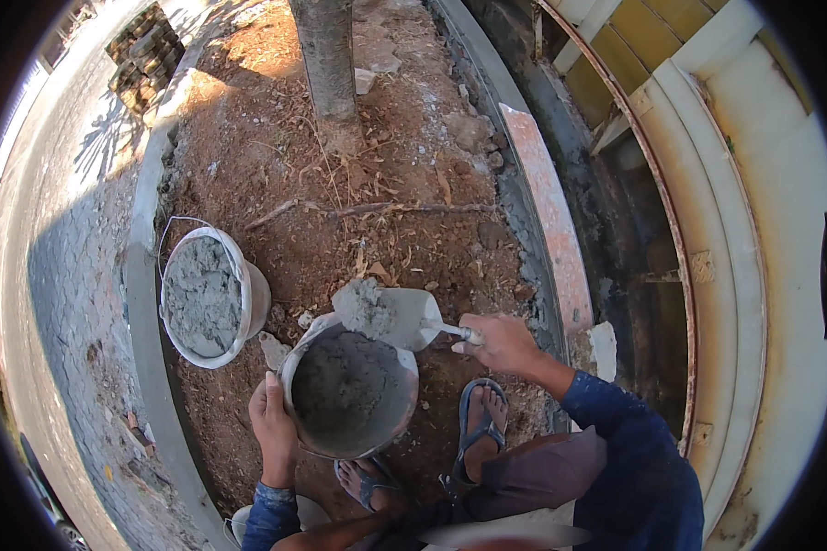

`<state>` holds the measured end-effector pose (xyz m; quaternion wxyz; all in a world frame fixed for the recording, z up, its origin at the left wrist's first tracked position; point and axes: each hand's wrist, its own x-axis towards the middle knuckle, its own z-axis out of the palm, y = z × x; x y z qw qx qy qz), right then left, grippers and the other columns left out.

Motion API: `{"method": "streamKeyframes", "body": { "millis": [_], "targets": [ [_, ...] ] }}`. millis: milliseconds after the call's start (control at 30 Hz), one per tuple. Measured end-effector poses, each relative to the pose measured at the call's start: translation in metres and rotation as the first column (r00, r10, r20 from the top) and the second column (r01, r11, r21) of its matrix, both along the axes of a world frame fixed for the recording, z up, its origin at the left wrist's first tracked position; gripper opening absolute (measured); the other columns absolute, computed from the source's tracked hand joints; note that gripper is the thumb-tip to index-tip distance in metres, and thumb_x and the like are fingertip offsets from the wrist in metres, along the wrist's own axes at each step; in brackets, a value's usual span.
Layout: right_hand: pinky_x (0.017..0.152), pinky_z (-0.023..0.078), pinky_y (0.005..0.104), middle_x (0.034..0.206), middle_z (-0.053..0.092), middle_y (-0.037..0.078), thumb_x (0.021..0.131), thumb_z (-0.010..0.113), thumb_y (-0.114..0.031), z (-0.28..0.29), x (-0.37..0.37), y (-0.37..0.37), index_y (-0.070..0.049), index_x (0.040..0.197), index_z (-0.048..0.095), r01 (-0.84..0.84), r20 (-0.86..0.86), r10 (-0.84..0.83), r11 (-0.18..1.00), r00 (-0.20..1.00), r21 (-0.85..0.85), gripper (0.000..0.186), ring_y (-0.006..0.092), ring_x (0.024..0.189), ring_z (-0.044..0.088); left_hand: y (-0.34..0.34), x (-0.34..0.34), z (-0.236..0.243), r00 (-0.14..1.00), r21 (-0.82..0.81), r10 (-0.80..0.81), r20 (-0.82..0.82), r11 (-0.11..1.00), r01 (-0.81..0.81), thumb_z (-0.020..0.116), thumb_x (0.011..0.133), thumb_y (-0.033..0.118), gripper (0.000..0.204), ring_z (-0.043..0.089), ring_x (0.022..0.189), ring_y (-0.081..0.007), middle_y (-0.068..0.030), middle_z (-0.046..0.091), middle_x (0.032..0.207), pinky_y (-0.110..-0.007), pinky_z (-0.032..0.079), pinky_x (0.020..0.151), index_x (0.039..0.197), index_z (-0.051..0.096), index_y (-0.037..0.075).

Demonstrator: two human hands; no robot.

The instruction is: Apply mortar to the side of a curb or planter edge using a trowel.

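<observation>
My right hand point(498, 343) is closed round the handle of a trowel point(413, 317). A lump of wet grey mortar point(363, 308) lies on its blade, over the far rim of a bucket point(406, 390). My left hand point(274, 421) grips the near-left rim of that bucket, fingers outside the wall. The bucket is tilted and partly filled with darker grey mortar point(340, 381). To its left stands a second white bucket point(259, 298) with a wire handle, filled almost to the brim with mortar.
A tree trunk point(326, 64) rises from the reddish soil ahead. Low concrete kerbs run along the left point(147, 321) and right, the right one carrying a long pinkish plank-like strip point(551, 220). A stick point(386, 209) crosses the soil. Stacked blocks point(147, 55) stand far left.
</observation>
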<state>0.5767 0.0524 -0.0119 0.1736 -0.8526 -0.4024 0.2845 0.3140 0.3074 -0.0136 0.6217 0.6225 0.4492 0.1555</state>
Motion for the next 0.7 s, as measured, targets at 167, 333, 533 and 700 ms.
{"method": "streamKeyframes", "body": {
  "millis": [167,333,533,700],
  "targets": [
    [0.069,0.046,0.052,0.08,0.064,0.016,0.088,0.064,-0.043,-0.006,0.039,0.005,-0.011,0.1,0.057,0.16,0.063,-0.159,0.987,0.985,-0.011,0.035,0.0418,0.084,0.062,0.0,0.004,0.002,1.0,0.027,0.003,-0.027,1.0,-0.002,0.042,0.105,0.033,0.045,0.055,0.083,-0.0088,-0.0021,0.065,0.091,-0.026,0.044,0.077,0.104,0.066,-0.005],
    [0.051,0.046,0.0356,0.068,0.058,0.005,0.092,0.065,-0.034,-0.051,0.123,0.007,-0.009,0.102,0.056,0.258,-0.423,-0.204,0.963,0.883,0.074,0.028,0.02,0.056,0.059,-0.001,0.009,0.006,0.998,0.006,0.019,-0.054,1.0,-0.018,0.041,0.105,0.032,0.045,0.053,0.081,-0.0075,-0.0016,0.064,0.09,-0.025,0.043,0.075,0.104,0.066,-0.005],
    [0.045,0.044,0.0293,0.069,0.052,0.002,0.095,0.06,-0.031,-0.101,0.222,-0.005,-0.004,0.093,0.054,0.792,-0.538,-0.691,0.607,0.483,-0.068,0.027,0.0124,0.051,0.05,-0.005,0.012,0.007,0.997,-0.007,0.038,-0.061,0.999,-0.038,0.041,0.105,0.032,0.044,0.051,0.079,-0.0068,0.0002,0.062,0.087,-0.024,0.042,0.073,0.103,0.066,-0.004],
    [0.048,0.044,0.0325,0.069,0.053,0.004,0.094,0.062,-0.03,-0.053,0.17,0.021,-0.003,0.092,0.054,0.666,-0.391,-0.605,0.745,0.694,0.028,0.029,0.0149,0.054,0.052,-0.01,0.013,0.009,0.996,0.002,0.065,-0.064,0.998,-0.065,0.041,0.105,0.033,0.045,0.051,0.079,-0.0069,0.0002,0.062,0.087,-0.024,0.042,0.074,0.103,0.066,-0.004]
  ]
}}
